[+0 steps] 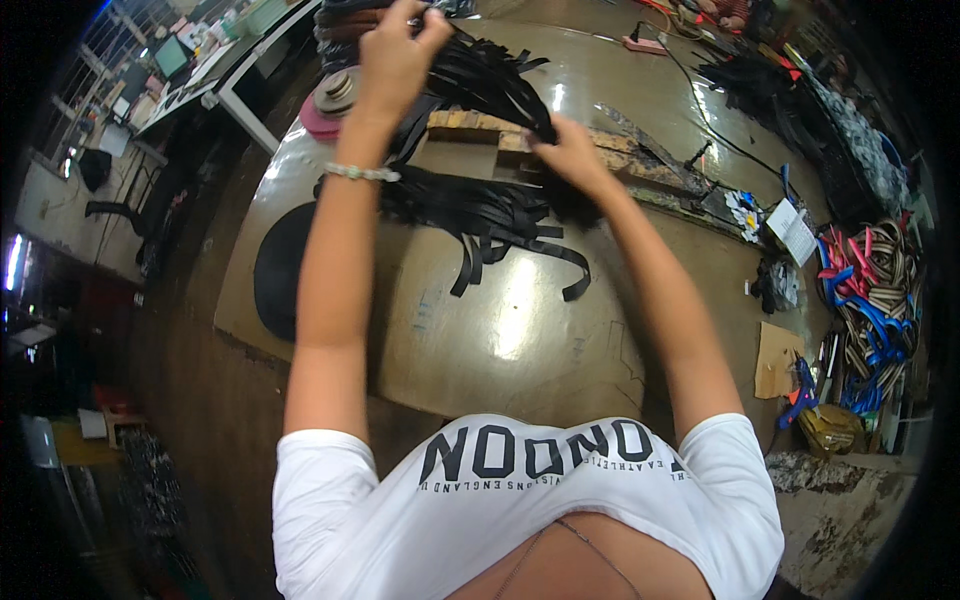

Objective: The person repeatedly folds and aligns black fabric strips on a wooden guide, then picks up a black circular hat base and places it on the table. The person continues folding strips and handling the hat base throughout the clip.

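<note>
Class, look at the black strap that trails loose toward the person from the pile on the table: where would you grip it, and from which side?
Probably at its free end, coming from above on the near side. The black strap lies flat on bare table there, clear of the tangled pile that both hands work in.

You were in a strap-making workshop: worn brown worktable (520,330) piled with cut black straps (490,215), bundles of red, blue and tan straps (875,290) at your right, cardboard scraps (775,360), white desk with monitor (172,55) behind.
</note>
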